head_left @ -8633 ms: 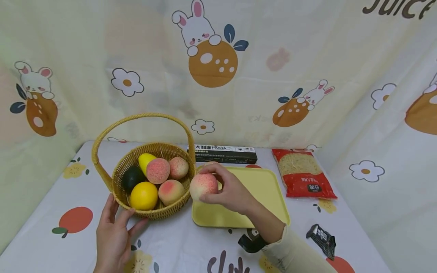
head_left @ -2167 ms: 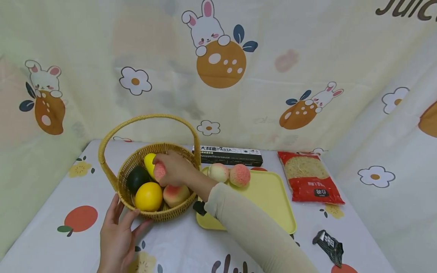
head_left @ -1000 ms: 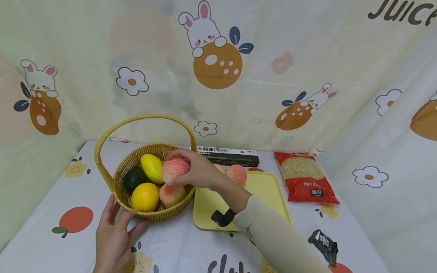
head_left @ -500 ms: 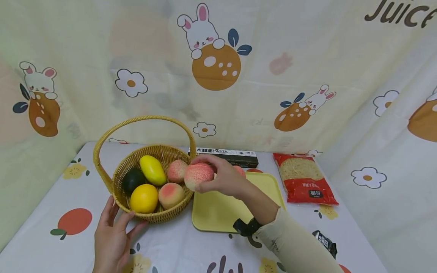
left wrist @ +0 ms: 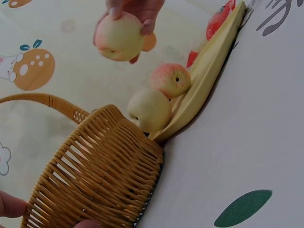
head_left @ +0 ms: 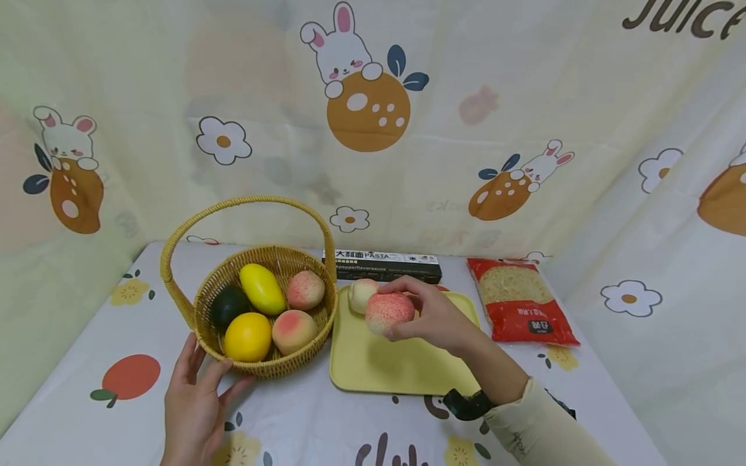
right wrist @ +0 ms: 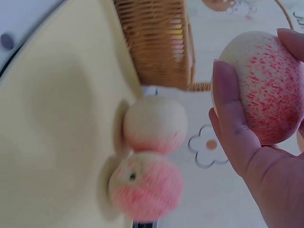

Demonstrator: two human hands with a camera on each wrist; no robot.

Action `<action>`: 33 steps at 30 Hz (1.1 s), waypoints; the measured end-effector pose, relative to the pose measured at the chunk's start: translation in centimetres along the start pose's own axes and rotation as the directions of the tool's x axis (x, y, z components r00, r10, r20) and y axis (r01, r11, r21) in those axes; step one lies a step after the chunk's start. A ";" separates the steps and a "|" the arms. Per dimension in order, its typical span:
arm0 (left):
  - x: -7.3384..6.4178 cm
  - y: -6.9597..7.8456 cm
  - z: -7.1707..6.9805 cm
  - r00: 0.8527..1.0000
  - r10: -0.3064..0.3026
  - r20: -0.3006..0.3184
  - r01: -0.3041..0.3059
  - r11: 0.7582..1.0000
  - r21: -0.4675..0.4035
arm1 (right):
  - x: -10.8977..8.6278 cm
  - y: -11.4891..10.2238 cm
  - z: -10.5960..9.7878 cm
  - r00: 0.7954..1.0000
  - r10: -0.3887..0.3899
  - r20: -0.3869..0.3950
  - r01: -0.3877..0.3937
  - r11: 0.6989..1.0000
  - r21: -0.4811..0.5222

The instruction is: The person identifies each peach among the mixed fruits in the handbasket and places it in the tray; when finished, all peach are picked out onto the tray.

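Observation:
My right hand (head_left: 440,317) grips a pink-speckled peach (head_left: 387,314) above the yellow tray (head_left: 396,372). Two more peaches lie touching at the tray's back edge: a pale one (head_left: 361,294) and a pinker one (right wrist: 147,187), which the hand hides in the head view. Left of the tray stands a wicker basket (head_left: 274,369) with a tall handle. My left hand (head_left: 195,401) rests its spread fingers against the basket's near side. Inside the basket are a yellow mango (head_left: 262,289), a round yellow fruit (head_left: 247,338), a dark green fruit (head_left: 229,309) and two peaches (head_left: 294,332).
A black-and-white pasta box (head_left: 384,266) lies behind the tray. To the right is a red bag of dry noodles (head_left: 523,301). A small black packet (head_left: 562,404) is mostly covered by the right sleeve. Printed curtains (head_left: 437,194) close off the back and sides.
My right hand took a peach from atop the basket's fruit and carried it right, over the tray. Earlier, it set another peach on the tray. The left hand has stayed at the basket.

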State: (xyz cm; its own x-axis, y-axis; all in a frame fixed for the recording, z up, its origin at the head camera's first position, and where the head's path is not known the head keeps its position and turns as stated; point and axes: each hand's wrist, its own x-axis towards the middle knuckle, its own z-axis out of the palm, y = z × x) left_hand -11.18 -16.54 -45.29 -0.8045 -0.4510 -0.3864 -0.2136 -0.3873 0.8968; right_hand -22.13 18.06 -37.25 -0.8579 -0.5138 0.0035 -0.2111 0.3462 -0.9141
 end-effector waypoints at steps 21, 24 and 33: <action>0.1 0.0 0.1 1.000 0.000 -0.003 0.000 1.000 0.005 | -4.1 5.1 -5.5 0.980 0.125 -0.153 -0.126 0.992 0.008; 0.2 -0.1 0.1 1.000 -0.001 -0.005 0.001 1.000 0.006 | -4.3 5.7 -6.2 0.973 0.154 -0.172 -0.154 0.988 0.014; 0.0 -0.2 0.0 1.000 0.000 -0.006 0.000 1.000 0.005 | -4.5 8.3 -7.8 0.955 0.196 -0.222 -0.200 0.980 0.004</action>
State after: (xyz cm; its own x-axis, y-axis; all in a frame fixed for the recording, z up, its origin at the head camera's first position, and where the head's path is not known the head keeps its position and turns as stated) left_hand -11.21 -16.45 -45.47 -0.8014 -0.4554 -0.3878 -0.2167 -0.3834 0.8978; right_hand -23.70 29.37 -41.67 -0.9648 -0.2486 -0.0861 -0.0329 0.4388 -0.8980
